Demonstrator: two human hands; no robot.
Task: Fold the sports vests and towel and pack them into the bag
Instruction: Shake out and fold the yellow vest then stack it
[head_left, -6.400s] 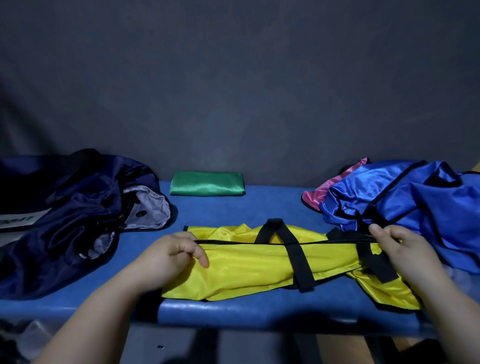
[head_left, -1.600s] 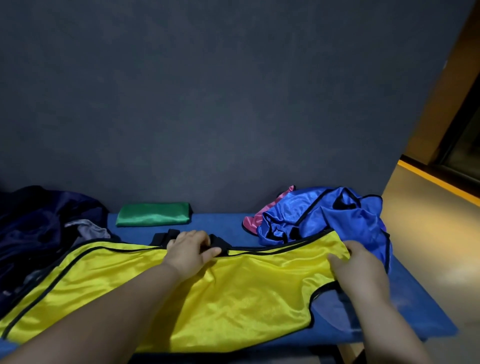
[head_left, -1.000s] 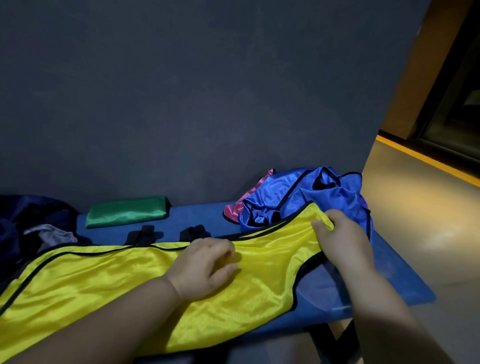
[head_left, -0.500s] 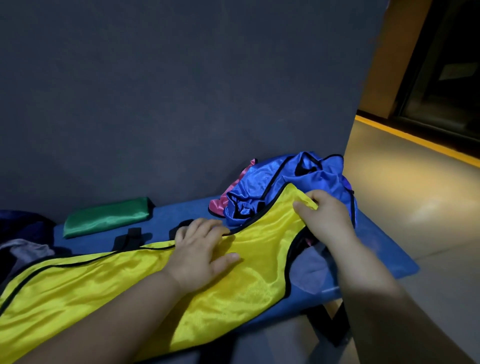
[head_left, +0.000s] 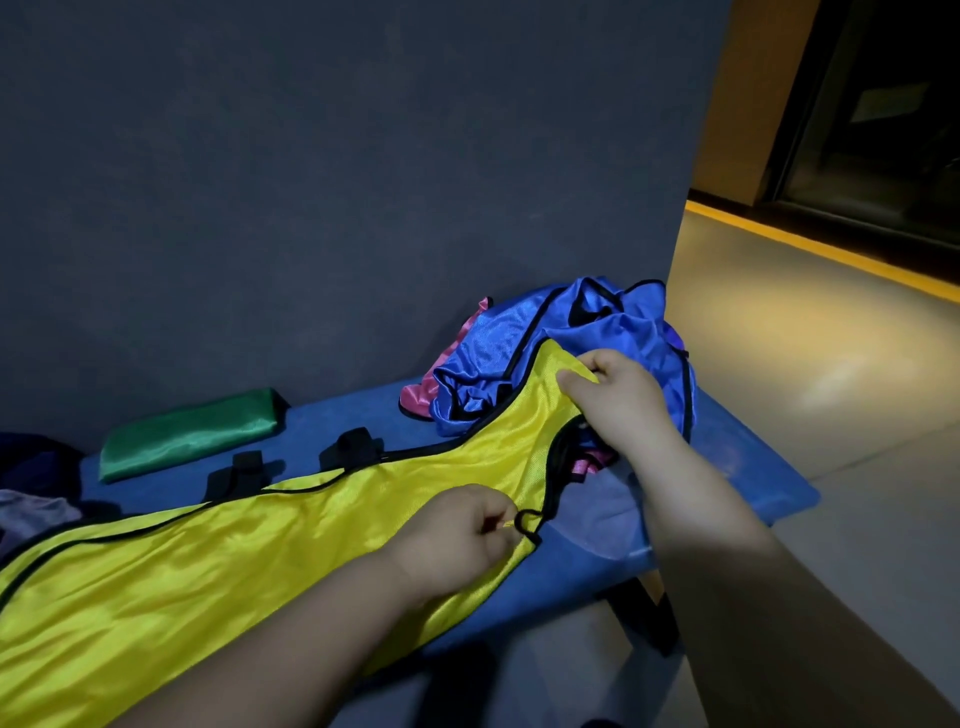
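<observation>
Under both hands, the blue bench (head_left: 737, 467) carries the yellow sports vest (head_left: 208, 571), spread lengthwise from the left frame edge to the right hand (head_left: 621, 402). Just beyond the right hand lies the crumpled blue vest (head_left: 613, 332). Beyond the left hand (head_left: 457, 540), at the wall, rests a folded green cloth (head_left: 192, 436); the dark navy bag (head_left: 36, 462) shows partly further left. A pink vest (head_left: 423, 400) touches the blue vest's left side. Right hand: thumb and fingers pinch the yellow vest's far end. Left hand: curled fingers pinch its black-trimmed near edge. Two black straps (head_left: 353, 449) lie beyond the left hand
</observation>
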